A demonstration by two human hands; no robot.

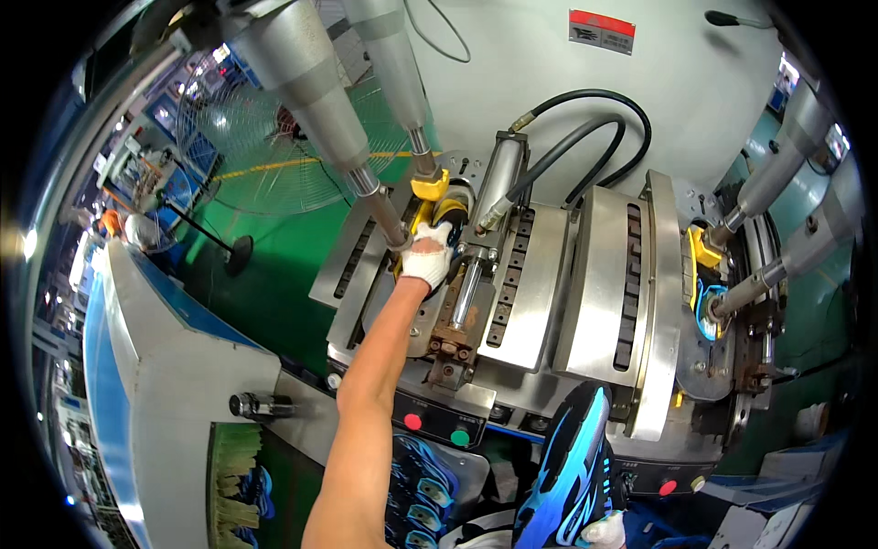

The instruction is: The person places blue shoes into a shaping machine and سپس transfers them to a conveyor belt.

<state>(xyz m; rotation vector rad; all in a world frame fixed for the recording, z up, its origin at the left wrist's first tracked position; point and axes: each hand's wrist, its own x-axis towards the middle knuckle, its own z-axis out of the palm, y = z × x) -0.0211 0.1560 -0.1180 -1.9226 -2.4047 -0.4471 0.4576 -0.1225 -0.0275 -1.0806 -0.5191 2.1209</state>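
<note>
My left hand (430, 257), in a white glove worn open over its back, reaches into the left station of a metal press. Its fingers close on a dark shoe (450, 216) lying there, mostly hidden by the hand and the machine parts. Just beyond the fingers is a yellow pad (430, 186) at the end of a press rod. At the lower edge, my right hand (604, 531), also gloved in white, grips a blue and black shoe (572, 467). That shoe is tilted up with its patterned sole showing, and only part of the hand is visible.
The right station holds another blue-edged shoe (706, 306) under press rods. Red and green buttons (460, 438) line the front panel. Several blue-black shoe pieces (422, 494) lie on a tray below. A wire-guarded fan (274, 137) stands at the left, and black hoses (631, 119) arch behind.
</note>
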